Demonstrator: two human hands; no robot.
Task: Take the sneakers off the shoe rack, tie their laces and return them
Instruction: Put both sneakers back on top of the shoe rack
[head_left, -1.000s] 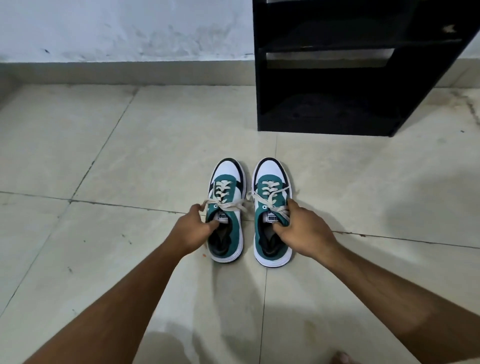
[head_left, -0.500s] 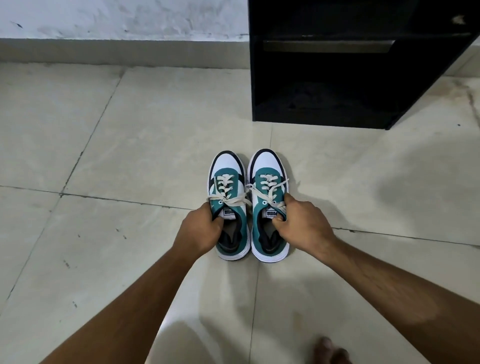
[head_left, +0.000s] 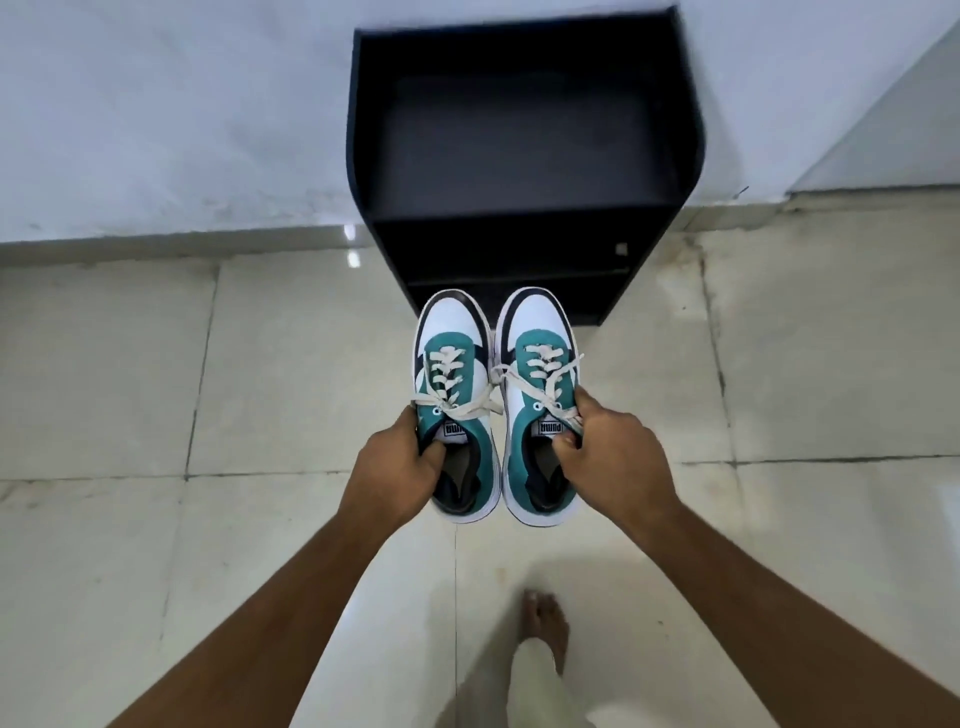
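Left hand (head_left: 397, 467) is clamped on the collar of the left sneaker (head_left: 454, 410), right hand (head_left: 605, 457) pinching the right sneaker (head_left: 540, 405) the same way, both shoes held up off the floor just in front of the rack (head_left: 524, 156). Laces look bowed on both, so I'd say tying is done and only the return is left. Can't really see the rack's lower shelves, too dark, and the right knot is partly behind a thumb.

Sneakers: two, left (head_left: 457, 410) and right (head_left: 540, 405), side by side. Hands: two, left (head_left: 400, 467) and right (head_left: 608, 457). Shoe rack (head_left: 524, 135): one, far. Bare foot (head_left: 545, 629): one, near.
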